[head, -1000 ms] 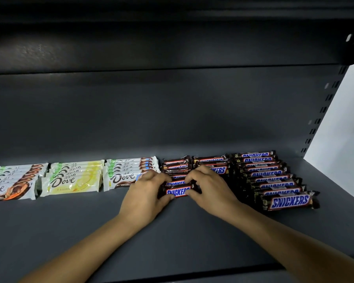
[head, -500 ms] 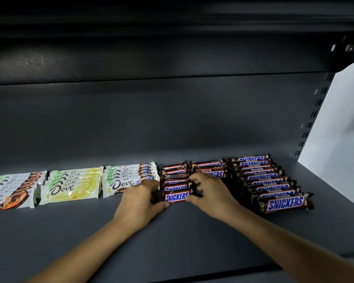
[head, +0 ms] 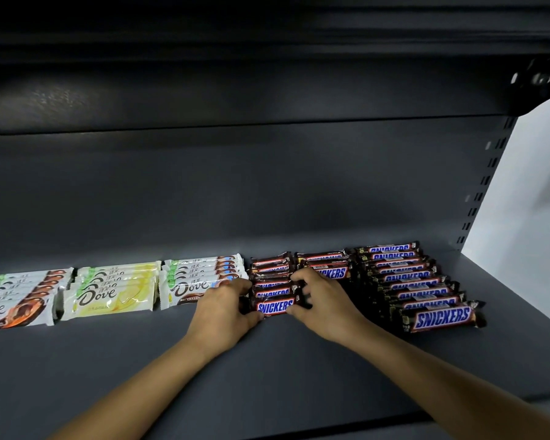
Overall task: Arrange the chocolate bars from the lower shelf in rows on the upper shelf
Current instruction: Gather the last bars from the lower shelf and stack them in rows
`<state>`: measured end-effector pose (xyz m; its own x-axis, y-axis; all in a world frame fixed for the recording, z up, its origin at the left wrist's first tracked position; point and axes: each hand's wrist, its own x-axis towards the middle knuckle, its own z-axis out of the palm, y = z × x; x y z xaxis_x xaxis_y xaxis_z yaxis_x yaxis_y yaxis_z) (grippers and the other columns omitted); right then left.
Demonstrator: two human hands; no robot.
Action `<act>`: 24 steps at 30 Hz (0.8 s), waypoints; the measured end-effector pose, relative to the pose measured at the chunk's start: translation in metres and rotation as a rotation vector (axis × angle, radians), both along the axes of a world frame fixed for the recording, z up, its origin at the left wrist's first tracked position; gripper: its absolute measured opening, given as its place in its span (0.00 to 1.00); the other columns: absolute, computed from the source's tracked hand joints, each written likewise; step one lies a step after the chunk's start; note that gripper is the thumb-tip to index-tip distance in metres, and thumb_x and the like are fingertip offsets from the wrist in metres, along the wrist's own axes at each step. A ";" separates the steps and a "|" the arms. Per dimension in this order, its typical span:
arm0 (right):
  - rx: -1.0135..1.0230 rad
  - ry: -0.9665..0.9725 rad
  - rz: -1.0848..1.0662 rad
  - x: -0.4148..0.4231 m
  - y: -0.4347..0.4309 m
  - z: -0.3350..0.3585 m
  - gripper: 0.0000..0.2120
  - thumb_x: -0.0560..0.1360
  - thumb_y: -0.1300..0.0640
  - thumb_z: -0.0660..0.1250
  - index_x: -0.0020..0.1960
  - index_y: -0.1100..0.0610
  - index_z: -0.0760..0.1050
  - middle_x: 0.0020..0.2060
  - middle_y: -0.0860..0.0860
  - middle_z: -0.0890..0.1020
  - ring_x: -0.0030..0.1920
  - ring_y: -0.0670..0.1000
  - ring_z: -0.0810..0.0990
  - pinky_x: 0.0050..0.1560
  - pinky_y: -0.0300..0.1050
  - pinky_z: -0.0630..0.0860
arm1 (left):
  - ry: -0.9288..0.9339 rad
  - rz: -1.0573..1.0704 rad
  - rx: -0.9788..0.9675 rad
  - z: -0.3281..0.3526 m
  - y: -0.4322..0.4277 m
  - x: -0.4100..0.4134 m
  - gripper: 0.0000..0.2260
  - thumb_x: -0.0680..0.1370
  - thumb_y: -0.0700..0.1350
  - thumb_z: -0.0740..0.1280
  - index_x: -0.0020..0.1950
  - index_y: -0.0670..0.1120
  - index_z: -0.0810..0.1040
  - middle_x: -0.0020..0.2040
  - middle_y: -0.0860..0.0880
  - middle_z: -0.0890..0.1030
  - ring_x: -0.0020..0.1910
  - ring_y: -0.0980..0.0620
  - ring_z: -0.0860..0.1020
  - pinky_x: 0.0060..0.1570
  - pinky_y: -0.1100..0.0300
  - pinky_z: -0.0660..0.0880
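Observation:
Small Snickers bars lie in a row on the dark shelf [head: 267, 360]; the front one [head: 275, 307] faces me. My left hand [head: 226, 308] grips its left end and my right hand [head: 323, 300] pinches its right end, thumbs at the front edge. Behind my right hand lies a short second row of Snickers [head: 326, 265]. A long row of bigger Snickers bars [head: 438, 317] runs to the right. Three rows of white Dove bars sit to the left: orange [head: 13, 308], yellow [head: 108, 295] and blue-brown [head: 197, 277].
The shelf's dark back panel [head: 267, 185] rises behind the rows, and another shelf [head: 267, 74] hangs overhead. A slotted upright [head: 486, 185] and a white wall [head: 527, 201] bound the right side. Bare shelf surface lies in front of the rows.
The view has tilted down a little, so the rows sit lower in the frame. Both hands stay at the ends of the front small Snickers bar, nudged slightly back against its row.

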<state>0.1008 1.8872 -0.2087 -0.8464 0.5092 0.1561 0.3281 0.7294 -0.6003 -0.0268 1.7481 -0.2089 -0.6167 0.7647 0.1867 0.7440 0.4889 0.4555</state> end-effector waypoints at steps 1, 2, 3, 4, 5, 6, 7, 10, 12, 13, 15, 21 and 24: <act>-0.009 -0.002 0.000 0.000 0.000 0.001 0.25 0.72 0.55 0.71 0.66 0.52 0.66 0.57 0.49 0.76 0.54 0.47 0.76 0.53 0.35 0.72 | -0.009 -0.002 0.003 0.000 0.000 0.000 0.23 0.70 0.51 0.73 0.63 0.51 0.74 0.57 0.54 0.80 0.54 0.54 0.79 0.55 0.59 0.73; -0.019 -0.001 0.001 0.000 0.001 0.001 0.25 0.72 0.55 0.71 0.66 0.52 0.66 0.57 0.49 0.76 0.54 0.46 0.76 0.53 0.36 0.72 | -0.014 -0.004 0.005 0.001 0.000 0.001 0.22 0.70 0.51 0.73 0.63 0.51 0.75 0.57 0.54 0.81 0.54 0.54 0.79 0.55 0.59 0.73; -0.028 0.000 0.004 0.000 0.001 0.001 0.25 0.72 0.55 0.71 0.65 0.52 0.66 0.57 0.49 0.77 0.54 0.46 0.76 0.54 0.37 0.73 | -0.016 -0.006 0.010 0.002 0.000 0.002 0.22 0.70 0.51 0.73 0.63 0.51 0.75 0.57 0.54 0.81 0.54 0.54 0.79 0.55 0.59 0.73; -0.033 -0.002 0.008 0.001 0.001 0.001 0.25 0.72 0.55 0.71 0.65 0.52 0.66 0.57 0.49 0.77 0.55 0.46 0.77 0.55 0.37 0.74 | -0.016 -0.007 0.009 0.003 0.000 0.002 0.22 0.70 0.51 0.73 0.63 0.51 0.75 0.57 0.54 0.81 0.54 0.53 0.79 0.55 0.59 0.73; -0.033 -0.010 0.012 0.001 0.001 0.001 0.25 0.72 0.55 0.71 0.66 0.52 0.66 0.57 0.49 0.77 0.55 0.47 0.76 0.56 0.38 0.73 | -0.016 -0.010 0.009 0.004 0.000 0.002 0.22 0.70 0.51 0.73 0.62 0.51 0.75 0.57 0.54 0.81 0.54 0.53 0.79 0.55 0.59 0.73; -0.029 -0.018 0.015 0.002 0.001 0.002 0.26 0.72 0.54 0.71 0.66 0.52 0.66 0.58 0.49 0.76 0.56 0.47 0.76 0.57 0.39 0.73 | -0.014 -0.012 0.004 0.004 0.000 0.002 0.21 0.70 0.51 0.73 0.62 0.51 0.75 0.57 0.54 0.81 0.54 0.53 0.79 0.54 0.59 0.73; -0.023 -0.022 0.017 0.004 0.002 0.004 0.26 0.72 0.53 0.71 0.67 0.52 0.66 0.58 0.49 0.75 0.56 0.47 0.75 0.57 0.40 0.74 | -0.008 -0.012 -0.002 0.005 -0.001 0.002 0.21 0.69 0.52 0.73 0.61 0.52 0.76 0.56 0.54 0.81 0.54 0.53 0.79 0.53 0.60 0.73; 0.092 0.014 -0.013 0.012 0.016 0.017 0.23 0.72 0.52 0.70 0.66 0.54 0.69 0.59 0.49 0.76 0.56 0.46 0.76 0.59 0.42 0.73 | 0.064 0.018 -0.028 0.011 -0.004 0.002 0.24 0.69 0.57 0.72 0.63 0.54 0.74 0.54 0.54 0.81 0.55 0.53 0.78 0.48 0.62 0.70; 0.276 0.011 -0.053 0.018 0.032 0.027 0.18 0.74 0.54 0.68 0.63 0.55 0.73 0.58 0.49 0.78 0.56 0.47 0.76 0.59 0.40 0.71 | 0.144 0.015 -0.013 0.013 -0.002 0.003 0.27 0.69 0.58 0.71 0.66 0.53 0.71 0.58 0.52 0.78 0.58 0.52 0.76 0.53 0.60 0.70; 0.357 0.000 -0.068 0.020 0.040 0.030 0.15 0.75 0.56 0.67 0.61 0.55 0.74 0.56 0.50 0.79 0.55 0.47 0.76 0.58 0.40 0.72 | 0.174 0.004 0.007 0.015 0.000 0.006 0.28 0.69 0.57 0.71 0.67 0.53 0.71 0.60 0.51 0.77 0.60 0.51 0.74 0.55 0.60 0.69; 0.500 -0.051 -0.095 0.018 0.053 0.032 0.11 0.75 0.59 0.65 0.57 0.55 0.76 0.52 0.51 0.80 0.52 0.49 0.76 0.54 0.42 0.74 | 0.209 -0.048 0.052 0.015 0.006 0.011 0.26 0.70 0.55 0.72 0.66 0.51 0.72 0.60 0.51 0.76 0.61 0.50 0.71 0.58 0.60 0.67; 0.660 -0.245 -0.076 -0.004 0.062 0.029 0.18 0.72 0.66 0.64 0.60 0.55 0.74 0.53 0.53 0.78 0.54 0.54 0.75 0.52 0.47 0.76 | 0.333 -0.145 0.094 0.005 0.020 0.023 0.21 0.67 0.54 0.74 0.58 0.51 0.78 0.53 0.51 0.79 0.54 0.48 0.74 0.53 0.58 0.71; 0.541 -0.275 -0.075 -0.011 0.067 0.026 0.21 0.71 0.68 0.64 0.60 0.52 0.76 0.54 0.53 0.79 0.54 0.55 0.77 0.53 0.51 0.77 | 0.350 -0.142 0.116 0.001 0.016 0.021 0.21 0.66 0.53 0.75 0.56 0.50 0.79 0.51 0.51 0.79 0.51 0.47 0.75 0.51 0.58 0.72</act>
<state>0.0898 1.9538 -0.1825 -0.8572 0.4786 0.1901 0.4809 0.8760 -0.0369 -0.0053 1.7645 -0.2075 -0.3900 0.7992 0.4573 0.9207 0.3302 0.2081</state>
